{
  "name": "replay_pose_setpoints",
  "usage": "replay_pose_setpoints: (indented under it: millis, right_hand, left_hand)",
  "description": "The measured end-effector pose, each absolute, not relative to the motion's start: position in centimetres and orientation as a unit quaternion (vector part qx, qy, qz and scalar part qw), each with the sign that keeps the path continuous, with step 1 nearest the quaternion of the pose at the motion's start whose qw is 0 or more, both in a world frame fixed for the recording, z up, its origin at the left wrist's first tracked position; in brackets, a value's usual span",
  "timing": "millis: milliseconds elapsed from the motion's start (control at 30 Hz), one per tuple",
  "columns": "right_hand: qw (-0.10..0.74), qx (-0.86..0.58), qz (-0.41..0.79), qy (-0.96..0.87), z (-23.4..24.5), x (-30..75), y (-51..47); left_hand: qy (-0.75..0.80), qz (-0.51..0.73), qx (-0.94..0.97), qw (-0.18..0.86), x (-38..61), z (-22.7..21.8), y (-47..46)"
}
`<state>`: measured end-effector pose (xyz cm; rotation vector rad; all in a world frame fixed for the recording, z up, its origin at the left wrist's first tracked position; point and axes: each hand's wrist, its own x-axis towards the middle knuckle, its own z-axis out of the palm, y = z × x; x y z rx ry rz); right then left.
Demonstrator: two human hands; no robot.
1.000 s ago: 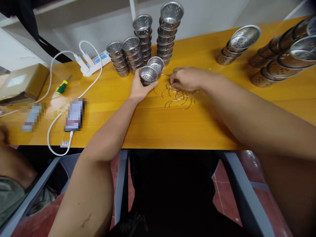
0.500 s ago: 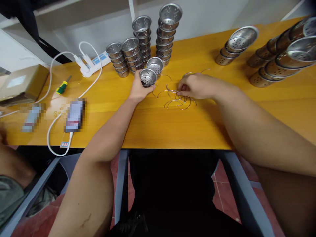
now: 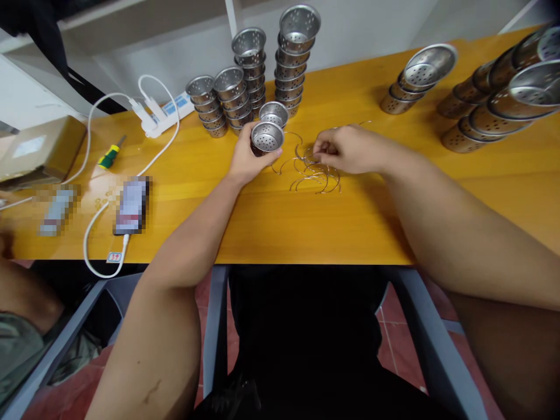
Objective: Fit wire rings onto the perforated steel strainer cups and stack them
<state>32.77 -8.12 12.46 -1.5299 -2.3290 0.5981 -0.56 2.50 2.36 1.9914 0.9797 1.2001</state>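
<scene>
My left hand (image 3: 247, 154) is wrapped round a perforated metal cup (image 3: 268, 137), which tilts with its mouth up. Just behind that cup another perforated metal cup (image 3: 275, 112) stands on the table. To the right, my right hand (image 3: 339, 150) is closed, its thumb and fingers pinched together above the edge of a loose pile of thin curved wires (image 3: 315, 178). Whatever its fingertips hold is too small and hidden to make out. The wires are bent into arcs and overlap one another on the wood.
Stacked perforated cups (image 3: 291, 70) rise at the back, with more cup stacks (image 3: 476, 125) at the right. Leftward lie a power strip (image 3: 168, 114) with white cables, a screwdriver (image 3: 109, 156), a phone (image 3: 131, 204) and a cardboard box (image 3: 41, 151). Another person's leg (image 3: 26, 291) shows at far left.
My left hand has shifted the cup slightly right and tipped its mouth more towards me. My right hand has moved a little up from the wires, a few of which have shifted.
</scene>
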Motion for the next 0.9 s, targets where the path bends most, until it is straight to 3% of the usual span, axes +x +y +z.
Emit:
replay_pose_setpoints:
  millis: [333,600,900]
  right_hand:
    - [0.405,-0.477,0.286,-0.725,9.7,33.2,-6.3]
    - [0.428,-0.476,0.226,-0.734,9.5,32.0,-6.7]
    - [0.456,-0.422,0.192,-0.760,8.0,32.3,-5.7]
  left_hand:
    - [0.297,0.498,0.791,0.195,-0.3,2.3,2.8]
    - [0.225,0.484,0.821,0.203,0.7,0.8,2.3]
    - [0.241,0.489,0.819,0.177,0.8,2.5,0.4]
